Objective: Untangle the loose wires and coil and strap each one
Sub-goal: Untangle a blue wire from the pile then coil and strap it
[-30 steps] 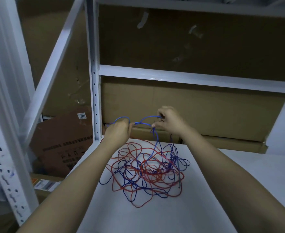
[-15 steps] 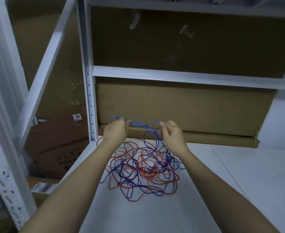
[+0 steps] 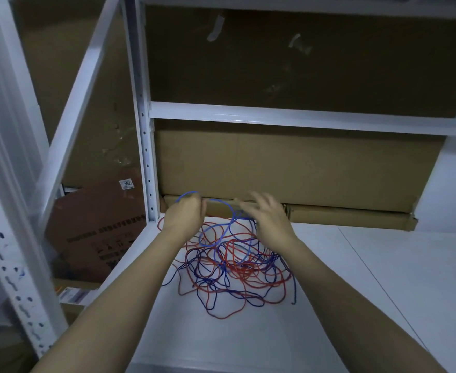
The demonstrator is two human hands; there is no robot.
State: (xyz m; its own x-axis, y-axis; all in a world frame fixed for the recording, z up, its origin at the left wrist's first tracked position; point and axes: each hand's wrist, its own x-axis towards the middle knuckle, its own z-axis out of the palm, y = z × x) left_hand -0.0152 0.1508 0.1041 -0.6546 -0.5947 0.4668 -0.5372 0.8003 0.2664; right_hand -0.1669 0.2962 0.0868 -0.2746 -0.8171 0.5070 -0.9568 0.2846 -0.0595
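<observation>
A tangle of red wire (image 3: 271,289) and blue wire (image 3: 208,244) lies on the white shelf board (image 3: 248,340). My left hand (image 3: 185,215) grips a small loop of the blue wire, which sticks up above the fist. The blue wire runs from that fist to the right and down into the tangle. My right hand (image 3: 268,219) is blurred, its fingers spread, just right of that strand above the back of the tangle. It holds nothing that I can make out.
A white metal rack upright (image 3: 144,146) stands left of my left hand, with a crossbeam (image 3: 302,118) above. Cardboard boxes (image 3: 296,168) line the back of the shelf. A brown carton (image 3: 97,232) leans outside the rack on the left.
My right hand has let go of the blue wire and spread its fingers, moving slightly right. My left hand keeps its grip on the blue loop.
</observation>
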